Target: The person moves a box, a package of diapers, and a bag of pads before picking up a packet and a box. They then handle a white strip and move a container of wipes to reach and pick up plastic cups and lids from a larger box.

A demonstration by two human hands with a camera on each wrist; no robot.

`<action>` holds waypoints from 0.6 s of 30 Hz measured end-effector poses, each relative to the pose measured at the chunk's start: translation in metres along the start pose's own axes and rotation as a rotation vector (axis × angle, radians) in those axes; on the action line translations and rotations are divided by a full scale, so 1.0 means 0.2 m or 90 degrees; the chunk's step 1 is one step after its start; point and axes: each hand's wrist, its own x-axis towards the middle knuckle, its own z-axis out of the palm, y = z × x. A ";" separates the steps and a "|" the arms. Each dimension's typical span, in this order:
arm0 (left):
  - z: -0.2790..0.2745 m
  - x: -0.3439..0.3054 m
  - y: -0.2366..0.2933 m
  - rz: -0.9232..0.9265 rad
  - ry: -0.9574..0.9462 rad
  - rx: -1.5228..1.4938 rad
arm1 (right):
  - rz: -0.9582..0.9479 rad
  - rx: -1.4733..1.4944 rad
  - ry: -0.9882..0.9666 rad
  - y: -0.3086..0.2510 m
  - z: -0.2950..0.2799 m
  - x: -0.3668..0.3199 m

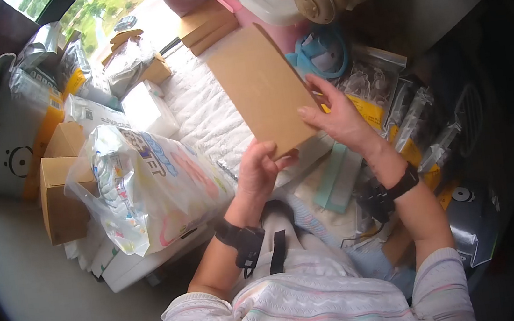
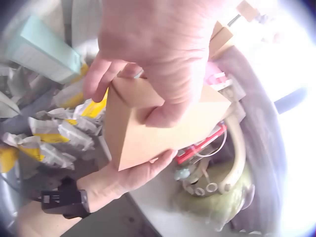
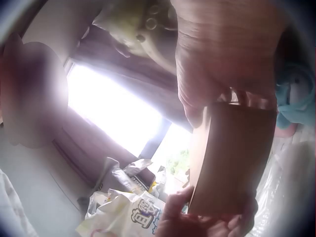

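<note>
A plain brown cardboard box (image 1: 263, 89) is held up between both hands in the head view. The left hand (image 1: 259, 168) grips its lower end, thumb on the near face and fingers beneath. On its right edge the right hand (image 1: 342, 114) holds it, thumb on the face. Seen from the left wrist, the left hand (image 2: 158, 54) pinches one end of the box (image 2: 163, 128), and the right hand (image 2: 136, 175) supports the other side. In the right wrist view the box (image 3: 234, 158) stands between the right hand (image 3: 229, 59) above and the left hand (image 3: 210, 222) below.
A plastic-wrapped diaper pack (image 1: 150, 180) and an open cardboard box (image 1: 66, 197) lie on the left. Behind is a white quilted mat (image 1: 197, 91) beside a window. On the right are a mint-green box (image 1: 339, 178), yellow-and-grey packets (image 1: 416, 122) and a blue item (image 1: 321, 53).
</note>
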 end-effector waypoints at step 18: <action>-1.12 1.07 0.42 0.097 0.525 0.036 | 0.464 0.188 -0.079 0.41 -0.13 -0.51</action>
